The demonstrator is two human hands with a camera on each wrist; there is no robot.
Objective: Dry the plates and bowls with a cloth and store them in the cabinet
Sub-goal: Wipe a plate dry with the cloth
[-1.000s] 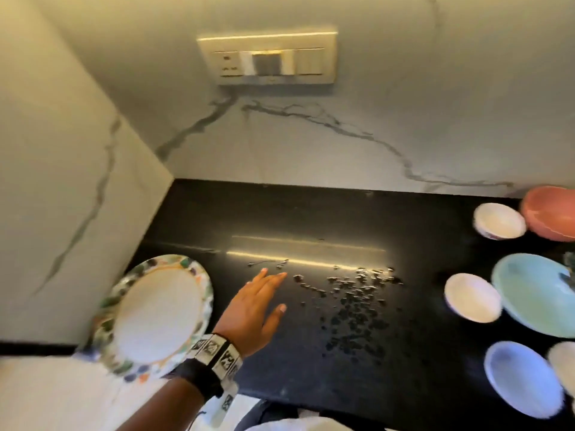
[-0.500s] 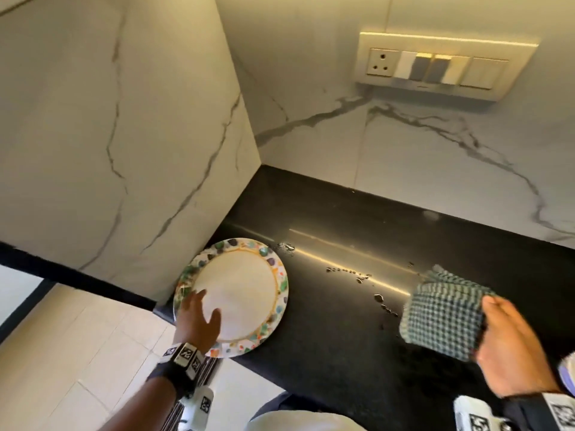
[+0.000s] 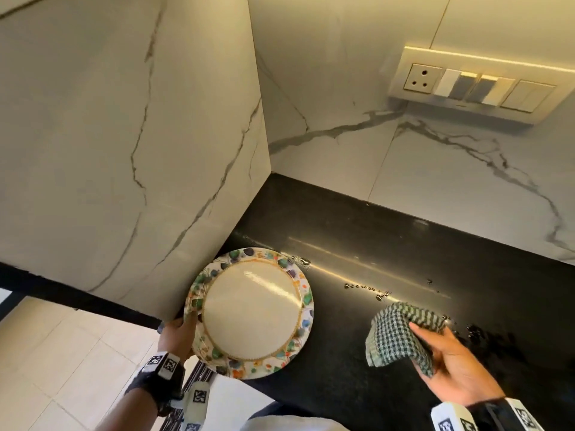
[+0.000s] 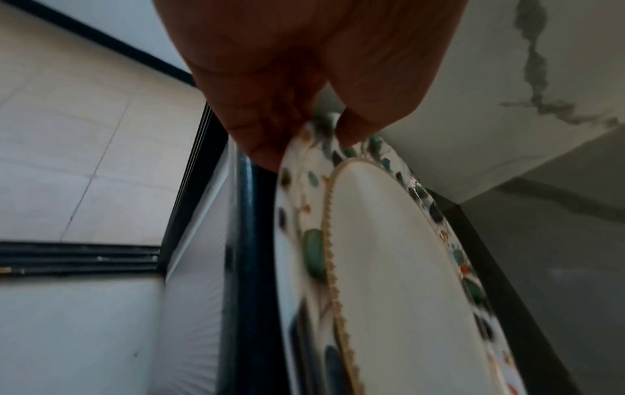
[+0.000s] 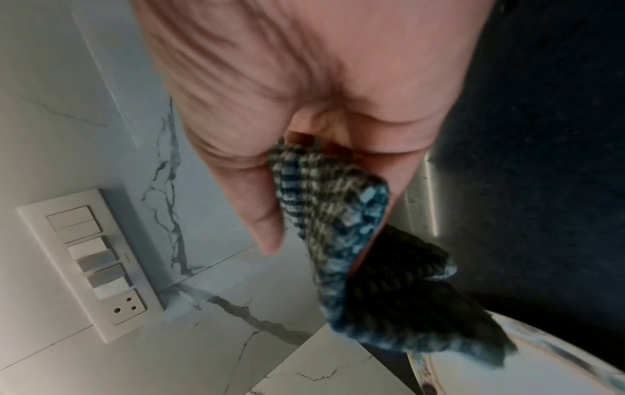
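Black stone countertop (image 3: 357, 244) running into a marble-veined corner, beads of water (image 3: 367, 289) scattered near its middle. Now lifted and tilted off that counter at the 7 o'clock corner: floral-rimmed plate (image 3: 252, 312), flat on the surface half a second back with fingers only resting on its near rim. Left hand (image 3: 177, 337) now pinching that rim at the plate's 8 o'clock edge, thumb on the patterned face and fingers curled behind, clearer still in the wrist view, where left hand (image 4: 304, 80) clamps the plate (image 4: 389, 267) edge-on.

Right hand (image 3: 451, 359) at 4 o'clock, lower and closer to the body than half a second ago, fingers closed around a bunched green-checked cloth (image 3: 401, 334); same grip from the wrist camera, right hand (image 5: 304, 93) with thumb and fingers folded over the cloth (image 5: 355, 254). Plate and cloth well apart, not yet touching.

Likely meaning: pick-up finished, wiping about to start, storing in the cabinet still ahead; no cabinet in view.

No brand, label or legible writing anywhere; switch panel (image 3: 476, 85) on the wall at 1 o'clock blank-faced; square coded markers only on the wrist bands.
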